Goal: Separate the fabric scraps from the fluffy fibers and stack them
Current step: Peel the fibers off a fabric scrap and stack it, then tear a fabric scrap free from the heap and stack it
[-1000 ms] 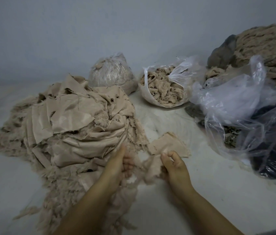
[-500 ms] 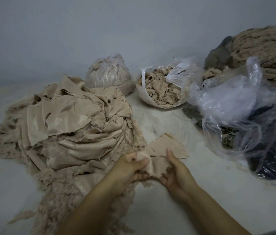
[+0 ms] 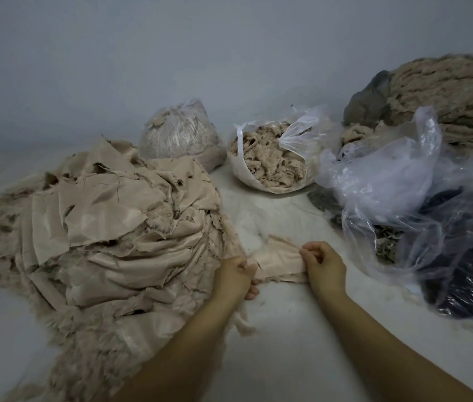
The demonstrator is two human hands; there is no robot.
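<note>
Left hand (image 3: 234,275) and right hand (image 3: 323,264) each pinch one end of a beige fabric scrap (image 3: 276,264), fingers curled round it. Scrap stretched flat between them, long axis running left-right, just above the white surface (image 3: 287,343). Big scrap-and-fiber pile (image 3: 107,227) touches left hand's side; plastic bags (image 3: 403,181) near on right. Bare surface in front of hands.

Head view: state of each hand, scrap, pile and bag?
left hand: pinching fabric scrap's left end
right hand: pinching its right end
fabric scrap: stretched between hands
scrap pile: heaped, fluff-fringed
open bag: holds fibers
tied bag: closed, full
</note>
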